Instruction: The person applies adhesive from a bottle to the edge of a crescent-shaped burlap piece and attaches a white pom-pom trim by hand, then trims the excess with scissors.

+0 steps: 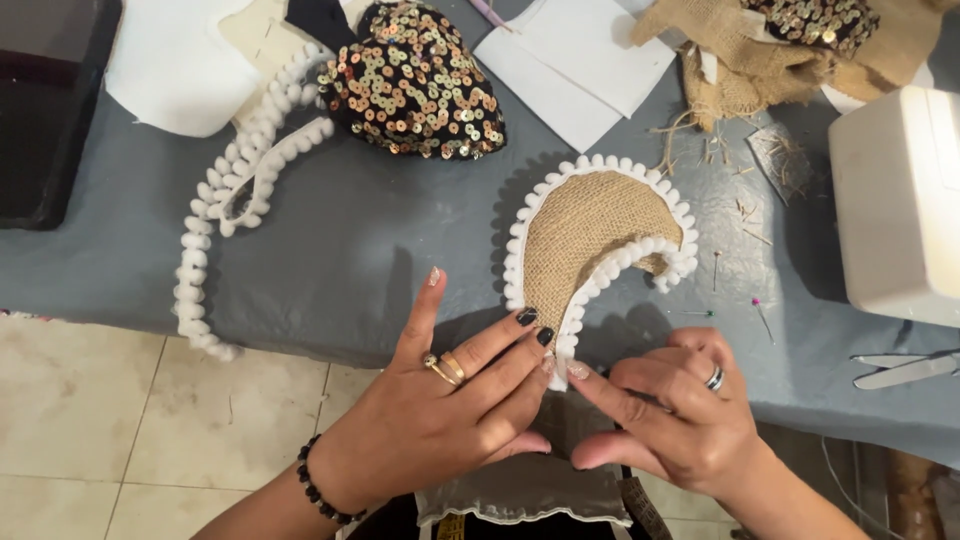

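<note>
A curved burlap piece (590, 240) edged with white pom-pom trim (515, 262) lies on the grey table (370, 250) and points toward me. My left hand (450, 400), with gold rings and dark nails, pinches the trim at the piece's lower tip with its fingertips. My right hand (680, 405), wearing a silver ring, presses the same tip from the right with its index finger and thumb. Both hands meet at the table's front edge.
A loose length of white pom-pom trim (215, 215) lies at the left. A sequined piece (415, 85) and white paper (575, 60) sit behind. Burlap scraps (760, 60) are at the back right, a white machine (895, 200) at right, pins (760, 315) and tweezers (905, 368) nearby.
</note>
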